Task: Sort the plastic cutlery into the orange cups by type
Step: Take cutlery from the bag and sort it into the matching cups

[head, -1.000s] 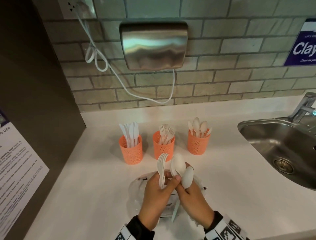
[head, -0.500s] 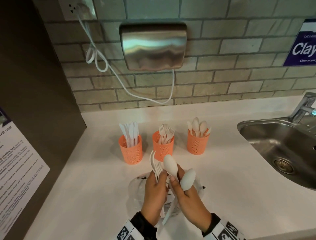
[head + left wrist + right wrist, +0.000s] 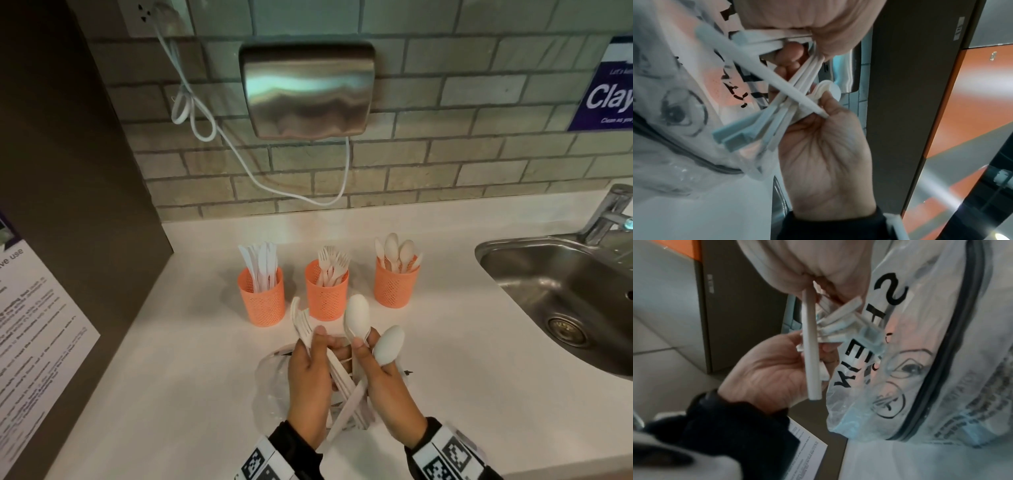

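Head view looks down on a smooth white counter (image 3: 191, 394) where three orange mesh cups stand in a row at the far side; the left cup (image 3: 262, 301) holds flat white plastic knives (image 3: 260, 262), the middle cup (image 3: 327, 294) holds pronged forks (image 3: 332, 262), the right cup (image 3: 395, 286) holds oval-bowled spoons (image 3: 394, 250); the cups stand apart from one another. Nearer, both hands meet above a crinkled clear plastic bag (image 3: 270, 387) printed with black letters, lying flat on the counter. The left hand (image 3: 310, 380) has its fingers curled round a bundle of white forks (image 3: 301, 322), tines fanning up and to the far left; the right hand (image 3: 387, 387) pinches two matte white spoons, one (image 3: 357, 317) upright between thumb and forefinger, the other (image 3: 388, 344) tilted right, just beside it. The straight ribbed handles cross between the palms; left wrist view shows a slim spoon handle (image 3: 764, 71) lying diagonally over the fork handles (image 3: 756, 128); right wrist view shows the same crossing, with the bag's dark zip seam (image 3: 953, 337) curving behind. To the right sits a brushed steel sink (image 3: 548, 274); a rounded steel dispenser (image 3: 306, 89) hangs on the tiled wall.
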The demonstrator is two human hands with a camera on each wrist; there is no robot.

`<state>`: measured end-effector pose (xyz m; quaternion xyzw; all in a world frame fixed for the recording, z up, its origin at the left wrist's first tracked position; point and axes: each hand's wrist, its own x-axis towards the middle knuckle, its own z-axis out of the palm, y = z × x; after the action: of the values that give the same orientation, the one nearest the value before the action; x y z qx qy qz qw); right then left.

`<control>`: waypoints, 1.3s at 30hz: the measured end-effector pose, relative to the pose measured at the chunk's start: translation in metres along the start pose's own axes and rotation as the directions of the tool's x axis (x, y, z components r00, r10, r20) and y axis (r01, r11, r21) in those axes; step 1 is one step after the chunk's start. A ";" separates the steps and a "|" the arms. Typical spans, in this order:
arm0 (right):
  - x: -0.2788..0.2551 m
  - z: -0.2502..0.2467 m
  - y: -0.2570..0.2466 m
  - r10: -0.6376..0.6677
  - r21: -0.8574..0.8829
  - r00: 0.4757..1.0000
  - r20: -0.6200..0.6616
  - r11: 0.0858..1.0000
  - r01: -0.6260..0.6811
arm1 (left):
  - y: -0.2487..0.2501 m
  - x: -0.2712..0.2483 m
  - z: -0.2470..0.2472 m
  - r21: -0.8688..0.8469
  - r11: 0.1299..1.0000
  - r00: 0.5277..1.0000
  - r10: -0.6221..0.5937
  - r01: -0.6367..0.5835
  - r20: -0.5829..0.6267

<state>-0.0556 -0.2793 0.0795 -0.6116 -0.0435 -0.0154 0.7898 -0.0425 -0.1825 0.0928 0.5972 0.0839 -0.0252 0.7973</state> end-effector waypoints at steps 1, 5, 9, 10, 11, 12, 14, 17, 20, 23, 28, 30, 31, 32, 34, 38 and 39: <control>0.001 -0.001 -0.002 0.021 0.018 1.000 -0.014 1.000 -0.021 | 0.004 0.001 -0.001 -0.041 0.999 1.000 -0.002 0.002 -0.015; 0.006 -0.005 -0.004 0.148 0.151 0.988 -0.049 0.979 -0.139 | 0.012 0.008 -0.010 -0.069 0.995 0.990 0.063 -0.072 -0.125; 0.009 -0.012 -0.001 0.342 0.444 0.938 0.060 0.832 -0.332 | 0.019 0.014 -0.016 -0.143 0.987 0.993 0.059 -0.074 -0.106; 0.010 -0.015 -0.001 0.374 0.498 0.919 0.127 0.777 -0.385 | 0.020 0.015 -0.017 -0.108 0.991 0.995 0.064 -0.073 -0.081; 0.011 -0.016 -0.003 0.390 0.528 0.901 0.190 0.733 -0.429 | 0.019 0.016 -0.017 -0.050 0.996 0.996 0.072 -0.074 -0.051; 0.011 -0.017 -0.005 0.399 0.546 0.884 0.244 0.697 -0.465 | 0.017 0.016 -0.018 0.014 0.997 0.997 0.077 -0.077 -0.014; 0.011 -0.018 -0.009 0.405 0.554 0.856 0.321 0.652 -0.517 | 0.011 0.016 -0.020 0.139 0.986 0.993 0.084 -0.094 0.078; 0.011 -0.019 -0.014 0.417 0.542 0.832 0.368 0.631 -0.555 | 0.002 0.014 -0.022 0.271 0.957 0.980 0.054 -0.106 0.191; 0.010 -0.022 -0.015 0.416 0.525 0.824 0.385 0.635 -0.567 | 0.000 0.011 -0.021 0.268 0.959 0.974 0.031 -0.092 0.224; 0.007 -0.024 -0.018 0.449 0.449 0.828 0.335 0.697 -0.560 | 0.008 0.012 -0.019 0.268 0.960 0.972 0.023 -0.086 0.232; -0.003 -0.022 -0.025 0.448 0.076 0.887 0.108 0.886 -0.457 | 0.034 0.036 -0.019 0.496 0.797 0.925 0.197 -0.344 0.326; -0.005 -0.023 -0.025 0.432 -0.010 0.900 0.054 0.902 -0.432 | 0.049 0.057 -0.016 0.571 0.696 0.897 0.281 -0.436 0.342; -0.006 -0.024 -0.025 0.427 -0.036 0.904 0.031 0.904 -0.426 | 0.058 0.068 -0.014 0.598 0.655 0.886 0.320 -0.462 0.334; -0.006 -0.025 -0.025 0.419 -0.059 0.908 0.009 0.907 -0.418 | 0.066 0.081 -0.011 0.622 0.622 0.879 0.353 -0.476 0.320; -0.007 -0.028 -0.026 0.389 -0.106 0.921 -0.017 0.915 -0.388 | 0.080 0.106 -0.004 0.662 0.590 0.883 0.374 -0.462 0.282; -0.010 -0.037 -0.030 0.340 -0.152 0.937 -0.075 0.925 -0.348 | 0.094 0.150 0.012 0.616 0.673 0.911 0.274 -0.410 0.307; -0.010 -0.039 -0.030 0.330 -0.146 0.939 -0.096 0.929 -0.341 | 0.093 0.159 0.015 0.622 0.669 0.912 0.263 -0.407 0.314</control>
<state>-0.0661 -0.3251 0.0980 -0.6708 0.0904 0.0952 0.7300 0.1289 -0.1606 0.1591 0.8445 -0.1224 0.0346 0.5203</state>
